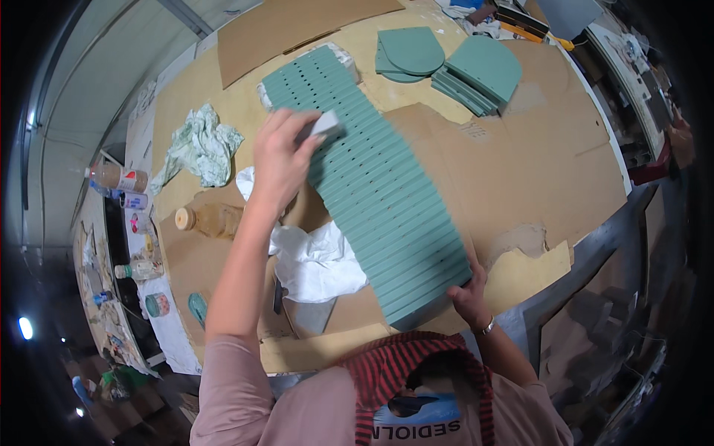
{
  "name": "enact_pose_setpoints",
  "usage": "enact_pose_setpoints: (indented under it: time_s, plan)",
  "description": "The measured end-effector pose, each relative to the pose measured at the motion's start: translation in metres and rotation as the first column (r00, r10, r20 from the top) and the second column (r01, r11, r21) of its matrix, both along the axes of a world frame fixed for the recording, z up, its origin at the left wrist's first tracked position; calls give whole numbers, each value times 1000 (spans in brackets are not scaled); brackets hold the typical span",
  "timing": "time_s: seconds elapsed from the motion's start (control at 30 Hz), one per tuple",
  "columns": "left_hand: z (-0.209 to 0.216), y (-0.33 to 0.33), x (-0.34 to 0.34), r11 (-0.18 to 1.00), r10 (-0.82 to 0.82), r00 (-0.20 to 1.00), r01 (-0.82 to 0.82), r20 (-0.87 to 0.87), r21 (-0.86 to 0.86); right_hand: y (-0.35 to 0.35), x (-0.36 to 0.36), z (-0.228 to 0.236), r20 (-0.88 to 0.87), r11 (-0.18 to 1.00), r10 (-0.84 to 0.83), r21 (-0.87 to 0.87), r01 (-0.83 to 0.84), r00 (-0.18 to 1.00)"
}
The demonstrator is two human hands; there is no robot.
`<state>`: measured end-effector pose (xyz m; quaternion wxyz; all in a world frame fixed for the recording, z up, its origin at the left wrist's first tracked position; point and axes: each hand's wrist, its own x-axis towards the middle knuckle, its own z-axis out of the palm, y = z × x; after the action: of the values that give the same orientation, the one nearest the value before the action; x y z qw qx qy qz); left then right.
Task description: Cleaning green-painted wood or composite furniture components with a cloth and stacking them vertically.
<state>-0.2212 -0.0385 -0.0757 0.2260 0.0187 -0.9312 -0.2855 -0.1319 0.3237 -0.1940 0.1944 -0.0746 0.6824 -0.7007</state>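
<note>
A long green ribbed piece (pixel 390 197) lies slantwise across the table, made up of narrow strips side by side with small dark holes in rows. My left hand (pixel 280 156) is closed on a small whitish block (pixel 326 123), held at the left edge of the ribbed piece towards its far end. The block is slightly blurred. At the near right corner, my right hand (pixel 471 296) grips the edge of the ribbed piece; some of its fingers are hidden beneath. White cloth or paper (pixel 316 260) lies against the left side of the ribbed piece.
Green rounded panels (pixel 487 67) are stacked at the far right, beside more rounded panels (pixel 410 52). A crumpled cloth (pixel 201 149) and a capped bottle (pixel 212 221) lie on the left. Cardboard (pixel 535 149) covers much of the table. Several bottles line its left edge.
</note>
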Motion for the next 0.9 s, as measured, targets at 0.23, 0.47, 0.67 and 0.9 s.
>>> enact_pose_setpoints:
  time_s: [0.23, 0.47, 0.67, 0.9]
  plan:
    - [-12, 1, -44, 963, -120, 993, 118, 6, -242, 0, -6, -1, -104, 1000, 10, 26, -7, 995]
    - [-3, -26, 3, 959, -50, 997, 63, 54, -278, -2, -7, -4, -139, 1000, -19, 19, 22, 990]
    - [-11, 6, -48, 923, -228, 964, 169, -136, -345, -2, -4, -1, -35, 1000, -3, 30, 5, 999]
    - [-13, -7, -35, 922, -209, 972, 160, -108, -351, -1, -5, -1, -174, 996, 2, 86, 13, 985]
